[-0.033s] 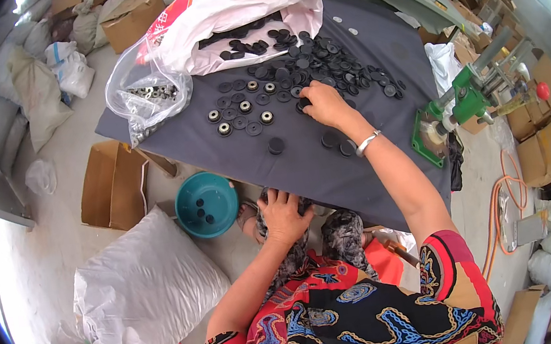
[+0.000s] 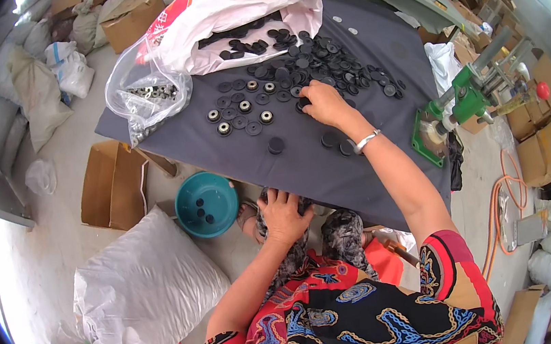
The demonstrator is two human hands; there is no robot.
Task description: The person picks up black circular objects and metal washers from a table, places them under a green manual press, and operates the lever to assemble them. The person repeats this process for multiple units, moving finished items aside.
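At the near edge of a heap of black round discs (image 2: pixel 344 60), my right hand (image 2: pixel 326 105) has its fingertips closed on a black disc (image 2: pixel 302 105). To its left, several discs lie flat, some carrying a silver bearing ring (image 2: pixel 266 116). Closer to me are a separate black disc (image 2: pixel 276 146) and a small group of black discs (image 2: pixel 330 139). My left hand (image 2: pixel 284 217) rests on my knee below the table edge, fingers spread, holding nothing.
On the dark table cloth (image 2: pixel 218 151) lie an open white sack (image 2: pixel 234 5) and a clear bag of metal rings (image 2: pixel 152 94). A green press (image 2: pixel 462 97) stands right. A teal basin (image 2: pixel 222 185), cardboard box (image 2: pixel 112 185) and full white sack (image 2: pixel 146 291) occupy the floor left.
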